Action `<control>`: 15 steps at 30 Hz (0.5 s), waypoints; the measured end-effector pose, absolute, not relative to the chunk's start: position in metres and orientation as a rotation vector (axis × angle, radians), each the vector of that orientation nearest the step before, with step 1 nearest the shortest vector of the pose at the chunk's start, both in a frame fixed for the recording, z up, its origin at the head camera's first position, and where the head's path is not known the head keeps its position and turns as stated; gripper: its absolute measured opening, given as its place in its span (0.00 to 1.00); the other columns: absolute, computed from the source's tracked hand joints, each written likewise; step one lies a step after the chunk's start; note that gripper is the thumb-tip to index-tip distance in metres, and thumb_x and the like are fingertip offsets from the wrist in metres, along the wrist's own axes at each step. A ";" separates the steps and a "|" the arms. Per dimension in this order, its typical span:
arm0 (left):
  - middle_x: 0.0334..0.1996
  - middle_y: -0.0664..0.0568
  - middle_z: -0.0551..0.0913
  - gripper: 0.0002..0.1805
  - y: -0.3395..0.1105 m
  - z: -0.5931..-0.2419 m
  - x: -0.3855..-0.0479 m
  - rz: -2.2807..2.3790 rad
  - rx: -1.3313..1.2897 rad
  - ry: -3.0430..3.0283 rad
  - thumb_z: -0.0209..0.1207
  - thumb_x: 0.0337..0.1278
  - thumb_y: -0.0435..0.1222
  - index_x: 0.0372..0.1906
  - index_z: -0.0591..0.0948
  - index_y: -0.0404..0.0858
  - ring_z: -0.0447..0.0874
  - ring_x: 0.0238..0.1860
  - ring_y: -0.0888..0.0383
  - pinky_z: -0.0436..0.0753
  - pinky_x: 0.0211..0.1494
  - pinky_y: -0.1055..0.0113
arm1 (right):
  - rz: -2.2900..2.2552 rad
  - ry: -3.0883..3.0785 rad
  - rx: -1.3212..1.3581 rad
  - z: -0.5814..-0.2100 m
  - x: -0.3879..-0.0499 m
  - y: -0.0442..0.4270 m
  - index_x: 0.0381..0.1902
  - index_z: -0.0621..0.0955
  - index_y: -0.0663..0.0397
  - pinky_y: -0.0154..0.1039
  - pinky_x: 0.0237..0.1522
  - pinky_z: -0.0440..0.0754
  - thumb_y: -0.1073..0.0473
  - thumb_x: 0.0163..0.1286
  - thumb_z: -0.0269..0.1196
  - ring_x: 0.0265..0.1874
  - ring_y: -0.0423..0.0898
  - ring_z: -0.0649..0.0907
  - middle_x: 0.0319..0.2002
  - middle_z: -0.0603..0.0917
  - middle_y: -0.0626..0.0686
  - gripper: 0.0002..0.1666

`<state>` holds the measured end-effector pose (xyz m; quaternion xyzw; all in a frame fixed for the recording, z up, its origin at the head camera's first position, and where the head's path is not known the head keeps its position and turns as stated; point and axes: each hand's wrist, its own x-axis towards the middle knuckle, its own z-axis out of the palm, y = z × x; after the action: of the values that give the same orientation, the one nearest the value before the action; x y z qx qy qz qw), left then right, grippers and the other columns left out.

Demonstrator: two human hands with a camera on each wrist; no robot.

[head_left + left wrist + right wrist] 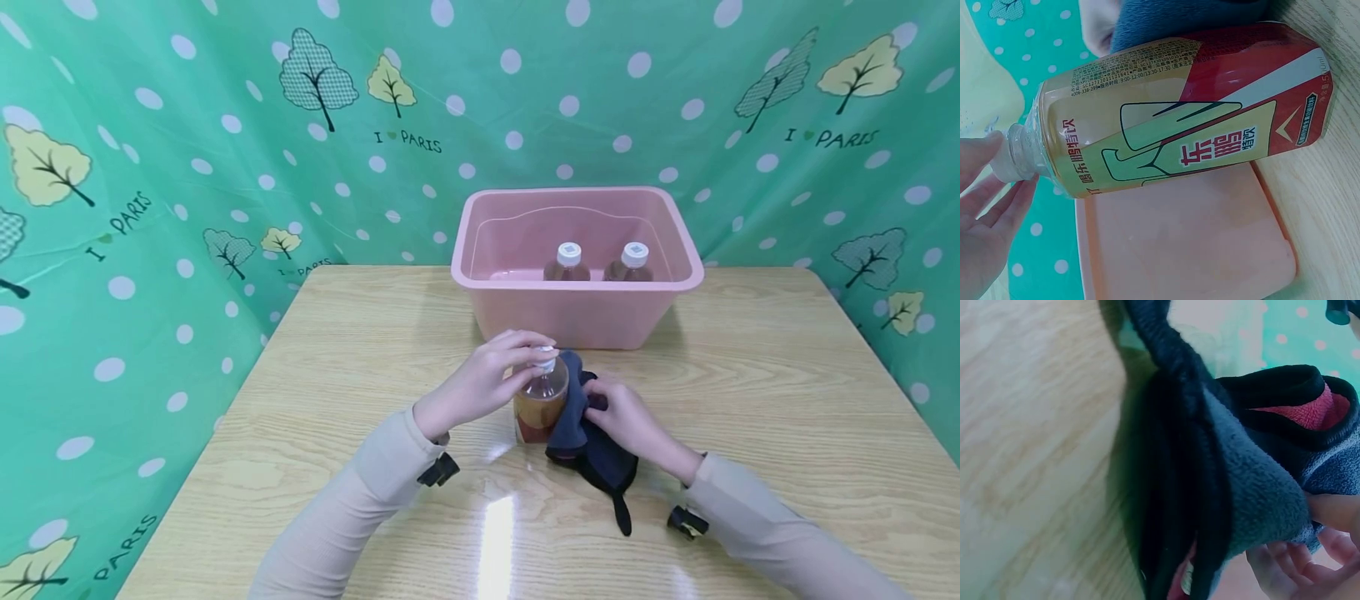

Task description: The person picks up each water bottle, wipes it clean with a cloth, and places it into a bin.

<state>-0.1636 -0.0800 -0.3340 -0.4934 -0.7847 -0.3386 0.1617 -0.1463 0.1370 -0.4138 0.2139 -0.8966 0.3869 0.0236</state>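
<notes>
A plastic drink bottle [538,410] with a red and yellow label stands upright on the table. My left hand [491,375] pinches it by the white cap [1007,156] at the top. Against the bottle's right side lies a dark blue cloth [600,450] with black edging and a hanging loop; the right wrist view shows some pink lining [1310,412]. Folds of that cloth are pinched between the thumb and fingers of my right hand [626,421]. Part of the bottle's right side is hidden by the cloth.
Behind the hands a pink plastic bin [555,317] stands near the table's far edge. Inside it, toward the right, are two white-capped bottles [568,257]. A green patterned curtain [510,108] hangs behind the wooden table [337,375].
</notes>
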 end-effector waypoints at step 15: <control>0.44 0.44 0.78 0.13 -0.080 -0.332 -0.163 -0.960 -1.399 -2.259 0.60 0.48 0.26 0.42 0.80 0.31 0.74 0.47 0.54 0.72 0.52 0.74 | 1.166 -2.872 0.676 -0.419 -0.151 0.138 0.28 0.78 0.60 0.41 0.32 0.75 0.76 0.52 0.60 0.29 0.45 0.76 0.28 0.79 0.52 0.08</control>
<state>-0.1634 -0.0797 -0.3324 -0.4889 -0.7896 -0.3355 0.1578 -0.1508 0.1377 -0.4188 0.2130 -0.9051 0.3676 -0.0155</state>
